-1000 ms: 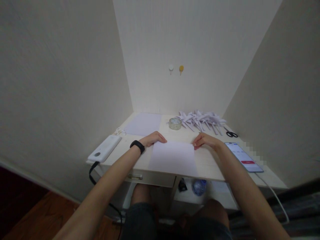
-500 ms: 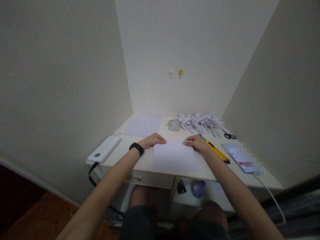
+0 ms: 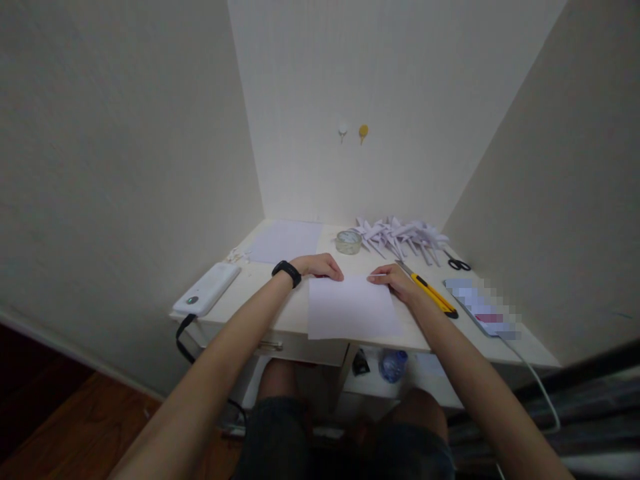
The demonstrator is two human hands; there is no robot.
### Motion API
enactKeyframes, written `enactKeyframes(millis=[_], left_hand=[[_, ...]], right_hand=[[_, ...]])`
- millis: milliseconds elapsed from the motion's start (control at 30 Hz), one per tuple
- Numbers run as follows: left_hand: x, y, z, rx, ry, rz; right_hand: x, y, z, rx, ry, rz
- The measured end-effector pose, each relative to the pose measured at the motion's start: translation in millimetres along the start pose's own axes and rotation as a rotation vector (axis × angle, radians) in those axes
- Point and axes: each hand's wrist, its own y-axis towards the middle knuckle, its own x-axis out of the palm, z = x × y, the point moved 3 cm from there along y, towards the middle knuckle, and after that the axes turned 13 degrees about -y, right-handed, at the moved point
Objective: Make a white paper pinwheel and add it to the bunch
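Observation:
A white sheet of paper (image 3: 350, 308) lies flat at the front of the pale desk (image 3: 280, 313), its near edge reaching the desk's edge. My left hand (image 3: 320, 266), with a black band on the wrist, rests on the sheet's far left corner. My right hand (image 3: 395, 278) presses fingertips on the sheet's far right corner. A yellow utility knife (image 3: 427, 293) lies just right of my right wrist.
A tape roll (image 3: 349, 241), a pile of folded paper shapes (image 3: 400, 235) and black scissors (image 3: 459, 265) sit at the back. A second sheet (image 3: 286, 241) lies back left, a white power bank (image 3: 206, 289) front left, a phone (image 3: 483, 308) with cable on the right.
My right hand has slid left along the sheet's far edge, uncovering the yellow knife. My left hand moved a little further back. The view shifted slightly.

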Motion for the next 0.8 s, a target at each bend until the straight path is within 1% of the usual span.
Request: enactKeyframes(millis=[100, 300, 400, 567, 633, 733, 800], left_hand=[[3.3, 5, 5, -0.030, -0.004, -0.011], [18.8, 17, 12, 0.061, -0.090, 0.014], [20.0, 18, 12, 0.085, -0.104, 0.027], [6.4, 7, -4, 0.058, -0.140, 0.082], [-1.3, -2, -12, 0.055, -0.185, 0.100], [-14.7, -21, -26, 0.000, -0.263, 0.130], [-24.6, -33, -34, -0.037, -0.332, 0.130]], right_hand=[[0, -1, -3, 0.007, 0.017, -0.003], [2, -5, -8, 0.015, 0.071, 0.021], [1, -4, -7, 0.032, 0.109, 0.033], [-5, -2, -4, 0.059, 0.179, 0.035], [-6, -2, -3, 0.061, 0.197, 0.031], [-7, -2, -3, 0.065, 0.217, 0.027], [-7, -1, -3, 0.065, 0.229, 0.028]])
